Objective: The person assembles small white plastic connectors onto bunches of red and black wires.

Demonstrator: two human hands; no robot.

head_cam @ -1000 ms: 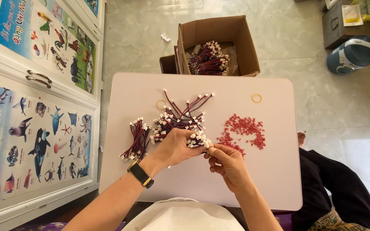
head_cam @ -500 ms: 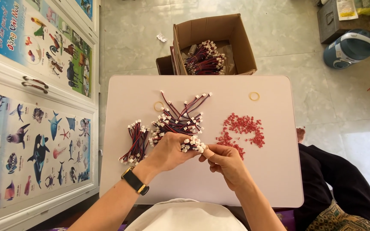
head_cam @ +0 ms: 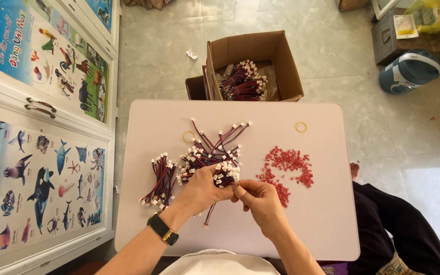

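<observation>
My left hand (head_cam: 202, 189), with a black watch on its wrist, grips a bunch of red-and-black wire leads with white plug ends (head_cam: 226, 174) over the white table (head_cam: 322, 224). My right hand (head_cam: 260, 199) pinches at the plug ends of that bunch, fingertips touching them. A loose pile of the same leads (head_cam: 211, 150) lies just beyond my hands. To the left lies a tied bundle of leads (head_cam: 160, 180). To the right of my hands is a scatter of small red pieces (head_cam: 287, 168).
An open cardboard box (head_cam: 281, 61) with more wire leads stands on the tiled floor past the table. Two rubber bands (head_cam: 188, 136) (head_cam: 301, 127) lie on the table. White cabinet doors with animal posters (head_cam: 42, 168) are on the left. A blue-and-white appliance (head_cam: 408, 71) sits at the far right.
My hands stay together on the bunch of leads, with only small finger movements. The camera view has shifted slightly.
</observation>
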